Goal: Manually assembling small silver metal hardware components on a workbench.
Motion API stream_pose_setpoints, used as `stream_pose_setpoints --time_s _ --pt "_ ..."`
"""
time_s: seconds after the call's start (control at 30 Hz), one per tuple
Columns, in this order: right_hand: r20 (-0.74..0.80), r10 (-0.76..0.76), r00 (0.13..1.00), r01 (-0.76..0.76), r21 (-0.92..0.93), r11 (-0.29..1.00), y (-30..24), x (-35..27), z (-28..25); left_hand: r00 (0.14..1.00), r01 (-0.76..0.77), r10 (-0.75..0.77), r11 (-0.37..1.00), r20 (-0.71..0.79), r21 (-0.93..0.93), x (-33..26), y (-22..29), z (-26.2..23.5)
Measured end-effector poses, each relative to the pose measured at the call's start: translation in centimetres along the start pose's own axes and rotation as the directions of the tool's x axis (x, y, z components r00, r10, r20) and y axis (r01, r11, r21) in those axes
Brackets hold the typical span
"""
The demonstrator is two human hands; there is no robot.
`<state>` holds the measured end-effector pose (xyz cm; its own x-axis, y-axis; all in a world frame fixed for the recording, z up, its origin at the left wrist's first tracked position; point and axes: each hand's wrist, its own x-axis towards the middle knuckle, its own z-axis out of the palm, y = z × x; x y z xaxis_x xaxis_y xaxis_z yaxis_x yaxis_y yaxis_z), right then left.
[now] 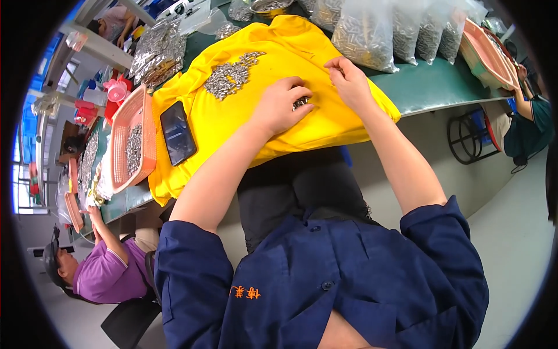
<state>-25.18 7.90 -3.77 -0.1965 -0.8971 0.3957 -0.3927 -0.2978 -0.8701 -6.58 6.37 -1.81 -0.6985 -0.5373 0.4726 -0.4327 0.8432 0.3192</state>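
Note:
My left hand rests on a yellow cloth, its fingers curled round a few small shiny metal parts. To its right, my right hand is closed in a pinch above the cloth. Whatever its fingertips hold, if anything, is too small to make out. Beyond my left hand lies a loose pile of small silver metal pieces, spread on the same cloth. Their exact kind is too small to tell.
A black phone lies at the cloth's left, beside a pink basket of metal parts. Clear bags of metal pieces line the green table's far side. A pink tray stands right. Co-workers sit left and right.

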Motion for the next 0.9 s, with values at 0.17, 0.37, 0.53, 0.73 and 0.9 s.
stream_pose_setpoints --time_s 0.17,0.37,0.53,0.73,0.9 --pt "0.017 0.068 0.998 -0.068 -0.004 0.998 -0.3 -0.1 -0.3 1.0 -0.024 0.024 1.0 -0.001 -0.011 0.0 0.1 0.2" --pt "0.004 0.073 0.997 -0.073 -0.028 0.997 -0.5 0.2 -0.2 0.996 -0.022 0.022 1.0 -0.085 0.004 0.2 0.0 0.3" --pt "-0.019 -0.036 0.999 0.035 -0.092 0.995 0.7 0.2 0.0 0.998 0.007 -0.007 1.0 -0.063 -0.003 -0.1 0.1 0.6" --pt "-0.004 0.037 0.999 -0.037 -0.031 0.999 0.5 -0.1 0.1 0.993 0.032 -0.04 0.997 -0.107 -0.07 -0.6 0.1 0.5" --pt "0.002 0.042 0.999 -0.042 -0.056 0.998 0.6 -0.2 0.3 0.997 0.016 -0.023 0.995 -0.073 -0.095 -0.9 -0.1 0.5"
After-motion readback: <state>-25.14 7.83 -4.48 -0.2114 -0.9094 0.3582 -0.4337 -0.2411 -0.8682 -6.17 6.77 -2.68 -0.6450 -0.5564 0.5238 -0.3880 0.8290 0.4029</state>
